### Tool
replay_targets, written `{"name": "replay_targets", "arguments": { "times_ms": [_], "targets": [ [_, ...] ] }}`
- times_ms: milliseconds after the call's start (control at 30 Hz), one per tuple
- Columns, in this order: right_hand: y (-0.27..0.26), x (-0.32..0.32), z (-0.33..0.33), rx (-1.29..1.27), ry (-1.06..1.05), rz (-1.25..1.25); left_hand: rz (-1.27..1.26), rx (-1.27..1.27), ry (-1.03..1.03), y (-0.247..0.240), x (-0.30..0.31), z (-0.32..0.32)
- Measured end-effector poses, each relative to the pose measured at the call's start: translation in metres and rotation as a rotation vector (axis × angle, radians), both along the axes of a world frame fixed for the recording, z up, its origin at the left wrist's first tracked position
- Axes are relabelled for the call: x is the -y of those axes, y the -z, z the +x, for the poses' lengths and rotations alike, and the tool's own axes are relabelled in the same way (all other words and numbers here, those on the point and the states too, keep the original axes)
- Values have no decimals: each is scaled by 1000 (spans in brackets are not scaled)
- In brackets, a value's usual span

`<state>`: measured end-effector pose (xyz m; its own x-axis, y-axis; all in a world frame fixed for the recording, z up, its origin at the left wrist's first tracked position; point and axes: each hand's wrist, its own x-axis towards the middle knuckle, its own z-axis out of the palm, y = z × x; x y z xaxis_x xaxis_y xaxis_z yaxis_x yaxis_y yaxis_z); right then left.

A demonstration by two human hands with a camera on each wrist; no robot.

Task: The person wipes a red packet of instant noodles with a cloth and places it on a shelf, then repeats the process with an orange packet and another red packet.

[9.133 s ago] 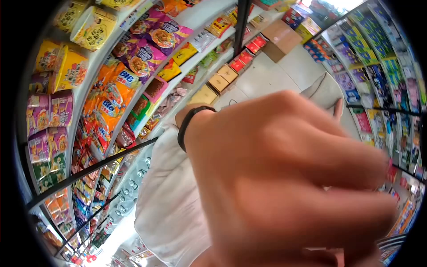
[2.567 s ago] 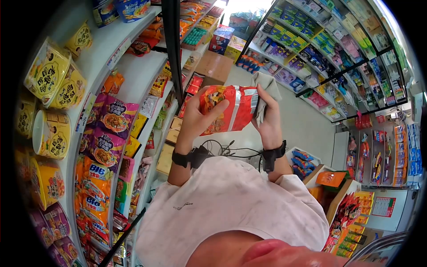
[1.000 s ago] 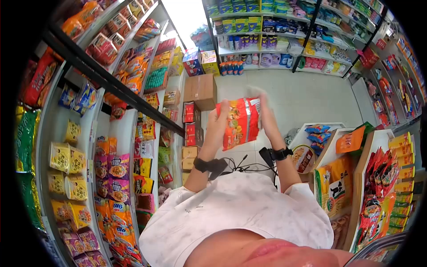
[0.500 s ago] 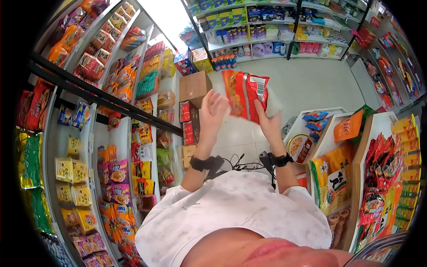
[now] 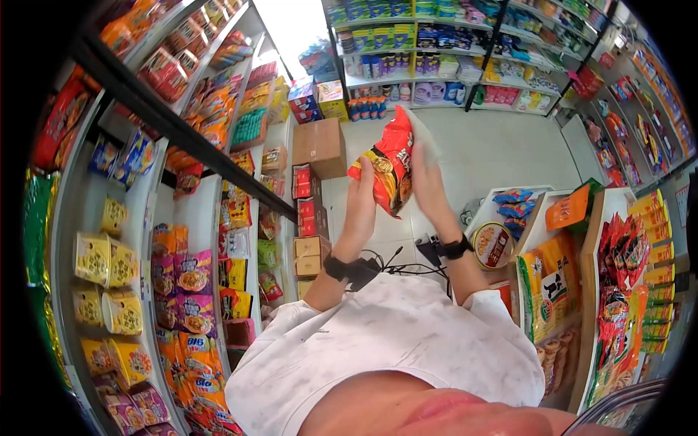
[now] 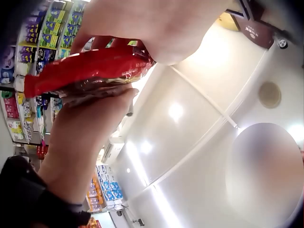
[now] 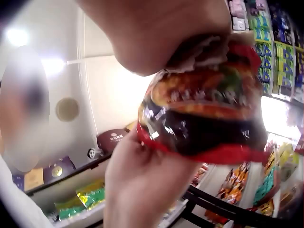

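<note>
A red instant noodle packet [image 5: 393, 161] is held upright and tilted in front of the chest, between both hands. My left hand [image 5: 360, 207] grips its left edge; in the right wrist view the left hand [image 7: 147, 178] supports it from below. My right hand [image 5: 430, 190] is on the opposite side with a pale grey cloth [image 5: 424, 138], blurred in the head view. In the right wrist view the cloth [image 7: 202, 56] lies between the right palm and the packet [image 7: 209, 114]. The right fingers are mostly hidden behind the cloth and packet.
Shelves of noodle packs [image 5: 195, 294] and cup noodles [image 5: 105, 258] stand at the left. A cardboard box [image 5: 320, 145] sits on the floor ahead. Black cables [image 5: 396, 265] hang near the waist. A display stand [image 5: 589, 291] with snack bags is at the right.
Half a second ago the right hand held the packet with its barcode side showing and the left hand was off it. Now the packet is turned, and the left hand grips it.
</note>
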<state>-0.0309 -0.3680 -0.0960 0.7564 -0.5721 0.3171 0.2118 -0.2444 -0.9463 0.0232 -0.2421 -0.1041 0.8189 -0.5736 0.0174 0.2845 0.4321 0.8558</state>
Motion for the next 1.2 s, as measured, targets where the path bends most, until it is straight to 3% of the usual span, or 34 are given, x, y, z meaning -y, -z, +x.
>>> {"name": "replay_targets", "arguments": {
  "times_ms": [67, 167, 367, 467, 567, 600, 667, 700, 767, 867, 967, 1000, 1100, 1200],
  "targets": [
    [-17, -10, 3, -286, -157, 223, -22, -35, -22, 1, -31, 16],
    [2, -57, 25, -71, -124, 67, -92, -170, -84, -1, -67, 36],
    [6, -98, 16, -351, -128, 26, -145, -352, -137, 14, -107, 46],
    [8, -106, -7, -336, -198, 69, -58, -375, 6, 29, -117, 51],
    [10, -110, -36, -357, -229, 270, -19, -354, 168, 34, -117, 55],
    [20, -111, -40, -327, -138, 265, 5, -347, 190, 33, -116, 53],
    [21, -105, -53, -455, -27, 184, -13, -297, 186, 36, -110, 46],
    [20, -103, -57, -517, 25, 145, 80, -102, 128, 40, -107, 41],
    [15, -107, -57, -257, 200, -32, 256, 300, 5, 46, -99, 30],
    [-3, -114, -54, -59, 389, -499, 0, 162, 306, 24, -106, 5],
    [-4, -139, -72, -88, 286, -589, -137, -15, 462, 15, -104, -19],
    [0, -140, -80, -117, 135, -620, -160, -61, 486, 13, -101, -26],
    [-5, -140, -104, -60, 128, -670, -149, -95, 491, 6, -91, -48],
    [-24, -133, -133, -54, 210, -712, 92, 42, 488, 25, -67, -81]
  ]
}}
